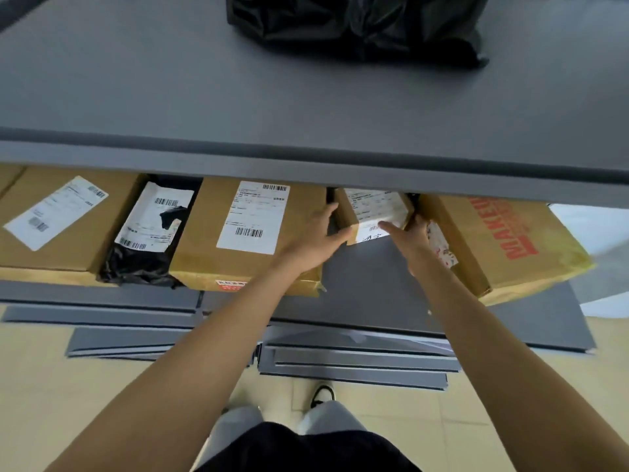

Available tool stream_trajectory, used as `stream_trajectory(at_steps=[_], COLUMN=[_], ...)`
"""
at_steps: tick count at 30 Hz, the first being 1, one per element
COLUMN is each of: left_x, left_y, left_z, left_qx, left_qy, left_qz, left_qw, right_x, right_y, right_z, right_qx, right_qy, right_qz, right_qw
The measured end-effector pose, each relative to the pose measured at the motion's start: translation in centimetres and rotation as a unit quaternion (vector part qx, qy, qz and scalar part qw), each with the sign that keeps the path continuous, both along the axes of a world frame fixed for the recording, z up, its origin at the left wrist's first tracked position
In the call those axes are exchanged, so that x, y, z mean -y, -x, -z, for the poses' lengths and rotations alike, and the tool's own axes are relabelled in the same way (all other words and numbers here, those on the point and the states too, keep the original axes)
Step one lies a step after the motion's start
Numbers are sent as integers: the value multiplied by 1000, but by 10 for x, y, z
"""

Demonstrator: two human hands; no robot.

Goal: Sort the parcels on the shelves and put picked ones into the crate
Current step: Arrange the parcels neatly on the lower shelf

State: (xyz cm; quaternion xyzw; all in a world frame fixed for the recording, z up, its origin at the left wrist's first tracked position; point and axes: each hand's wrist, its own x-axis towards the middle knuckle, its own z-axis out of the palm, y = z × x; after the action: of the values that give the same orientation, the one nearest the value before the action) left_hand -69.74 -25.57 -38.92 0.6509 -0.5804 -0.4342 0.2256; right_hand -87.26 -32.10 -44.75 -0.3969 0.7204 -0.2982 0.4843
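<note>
A small cardboard parcel (pixel 376 209) with a white label sits on the lower shelf (pixel 371 284), partly under the upper shelf's edge. My left hand (pixel 318 238) grips its left side, thumb at the near corner. My right hand (pixel 410 236) grips its right side, thumb lying across the label. Left of it lies a large labelled box (pixel 252 229). Right of it stands a big carton (pixel 497 240) with red print. No crate is in view.
The grey upper shelf (pixel 238 97) carries a black plastic bag (pixel 357 25) at the back. A black mailer bag (pixel 149 233) and another brown box (pixel 61 216) fill the lower shelf's left part. Grey panels (pixel 357 362) lie on the tiled floor by my feet.
</note>
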Motion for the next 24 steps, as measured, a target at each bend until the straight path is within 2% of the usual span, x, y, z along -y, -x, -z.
stream_trajectory(at_steps=[4,7,9,12,16,20,24], left_x=[15,17,16,6,-14,-24,-35], left_y=[31,38,40,44,44,49,60], left_z=[8,16,20,23,27,31,36], left_qx=[-68,-105,-122,-143,-174,-166,-107], left_qy=[-84,-115,-122,-109,-71,-79,-90], left_qz=[-20,-61,-79,-130,-154,-173,-185], left_qw=[994,986,982,975,970,968,973], right_x=[4,7,3,-11,-35,-59,-83], right_y=[12,18,18,17,19,17,16], right_z=[-2,-2,-2,1,5,12,19], right_qx=[-41,-56,-26,70,97,130,132], right_qy=[-21,-9,10,34,73,65,58], right_qz=[-80,-93,-87,-34,10,33,33], right_qw=[996,994,996,996,993,989,989])
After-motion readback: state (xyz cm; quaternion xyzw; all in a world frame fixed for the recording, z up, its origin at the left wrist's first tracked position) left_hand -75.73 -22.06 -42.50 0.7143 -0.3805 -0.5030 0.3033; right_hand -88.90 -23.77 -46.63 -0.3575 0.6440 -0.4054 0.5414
